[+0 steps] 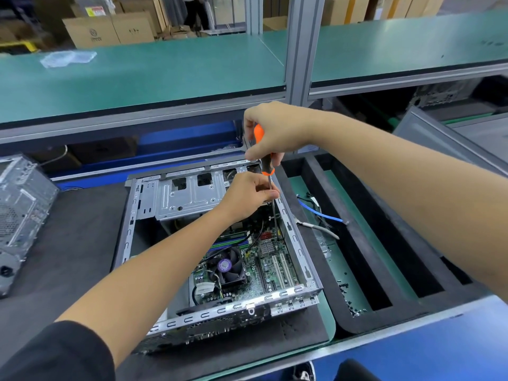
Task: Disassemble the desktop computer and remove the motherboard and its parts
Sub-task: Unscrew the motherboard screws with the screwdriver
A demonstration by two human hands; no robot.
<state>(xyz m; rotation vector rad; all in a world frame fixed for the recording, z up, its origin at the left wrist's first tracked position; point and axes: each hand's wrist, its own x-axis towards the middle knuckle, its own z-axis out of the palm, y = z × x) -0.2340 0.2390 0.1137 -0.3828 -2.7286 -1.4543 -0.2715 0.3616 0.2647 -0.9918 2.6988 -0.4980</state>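
An open grey desktop case (295,237) lies on a dark mat in front of me. Inside it sits the green motherboard (270,266) with a black CPU fan (226,266). A metal drive cage (189,198) fills the far half of the case. My right hand (275,130) grips the orange-and-black handle of a screwdriver (266,163) held upright. Its long shaft runs down to the board near the case's right wall. My left hand (247,195) pinches the shaft just below the handle.
A black foam tray (365,273) with long slots lies to the right, holding blue and white cables (319,213) and small screws (347,295). Another bare chassis (19,213) stands at the left. A green shelf (154,75) hangs above, and a grey panel (445,138) leans at the right.
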